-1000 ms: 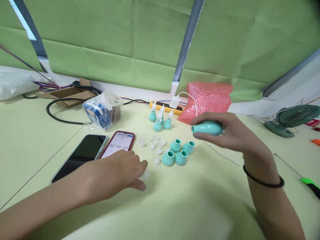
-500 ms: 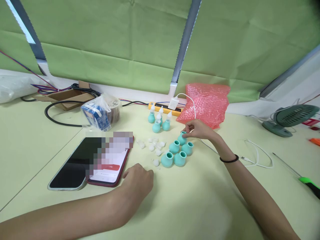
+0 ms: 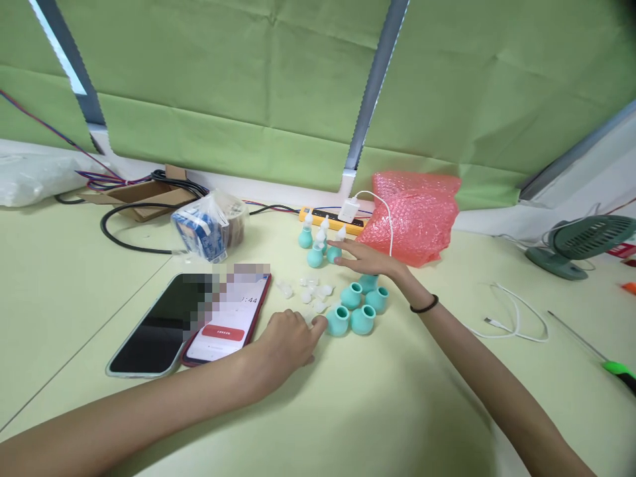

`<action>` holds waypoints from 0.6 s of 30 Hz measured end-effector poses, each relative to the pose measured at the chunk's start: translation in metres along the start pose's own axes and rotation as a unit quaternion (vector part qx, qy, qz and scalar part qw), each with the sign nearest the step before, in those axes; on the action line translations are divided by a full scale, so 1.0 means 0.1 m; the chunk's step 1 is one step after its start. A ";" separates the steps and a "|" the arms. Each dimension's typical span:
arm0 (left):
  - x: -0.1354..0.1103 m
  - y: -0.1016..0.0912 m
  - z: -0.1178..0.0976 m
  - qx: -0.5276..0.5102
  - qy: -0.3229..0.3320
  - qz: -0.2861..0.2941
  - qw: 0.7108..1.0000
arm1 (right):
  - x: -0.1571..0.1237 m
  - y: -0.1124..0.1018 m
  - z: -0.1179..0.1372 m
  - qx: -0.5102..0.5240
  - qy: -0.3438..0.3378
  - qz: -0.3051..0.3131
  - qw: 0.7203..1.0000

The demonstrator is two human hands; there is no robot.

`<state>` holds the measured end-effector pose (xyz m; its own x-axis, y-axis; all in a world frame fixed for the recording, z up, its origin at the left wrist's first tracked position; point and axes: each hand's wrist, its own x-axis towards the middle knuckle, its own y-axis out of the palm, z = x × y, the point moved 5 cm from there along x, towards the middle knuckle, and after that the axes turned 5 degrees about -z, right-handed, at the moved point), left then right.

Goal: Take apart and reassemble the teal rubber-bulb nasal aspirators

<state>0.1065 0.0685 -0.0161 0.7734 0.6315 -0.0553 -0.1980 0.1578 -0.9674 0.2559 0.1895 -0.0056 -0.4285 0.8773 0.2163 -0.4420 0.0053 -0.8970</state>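
Note:
My right hand stretches its fingers out flat beside a group of small teal squeeze bulbs with clear pointed nozzles, partly covering the nearest one on the right. Below its wrist stand several open-necked teal bulbs without nozzles; the rearmost is half hidden. My left hand is palm down at the table, fingers apart, its fingertips close to the front left teal bulb. Several small translucent white plastic pieces lie loose just beyond that hand.
Two phones lie at left, one with a lit screen. Behind are a bagged blue package, a yellow power strip and pink bubble wrap. A white cable, a screwdriver and a green fan stand right.
My right hand has left the rearmost open-necked bulb and moved left to the nozzled bulbs, its fingers straightening. My left hand has moved right to the open-necked bulbs, uncurling. The view has shifted slightly.

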 end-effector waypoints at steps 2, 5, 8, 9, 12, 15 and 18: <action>-0.03 -0.05 0.04 -0.005 0.013 0.004 1.000 | 0.05 0.01 -0.03 -0.006 0.014 -0.034 0.999; -0.07 -0.13 0.13 -0.014 0.035 0.000 0.999 | 0.06 -0.15 -0.03 -0.019 0.048 -0.146 0.988; -0.09 -0.25 0.25 -0.012 0.043 -0.033 0.998 | -0.06 -0.52 0.07 -0.026 0.081 -0.306 0.948; -0.09 -0.30 0.29 -0.008 0.039 -0.052 0.998 | -0.13 -0.65 0.15 -0.024 0.083 -0.364 0.927; -0.10 -0.48 0.46 -0.026 -0.015 -0.127 0.991 | -0.56 -1.05 0.56 0.027 0.000 -0.617 0.786; -0.20 -0.73 0.63 -0.166 -0.088 -0.274 0.943 | -0.77 -1.10 1.06 0.060 -0.074 -0.529 0.843; -0.34 -0.89 0.65 -0.364 -0.068 -0.380 0.848 | -0.82 -0.67 1.57 -0.054 -0.179 -0.056 0.981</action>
<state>0.0584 0.0820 0.0875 0.4245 0.6469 0.6335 0.7888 0.0794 -0.6095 0.1967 0.0415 0.0974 -0.6393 0.6442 0.4199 -0.4238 0.1603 -0.8914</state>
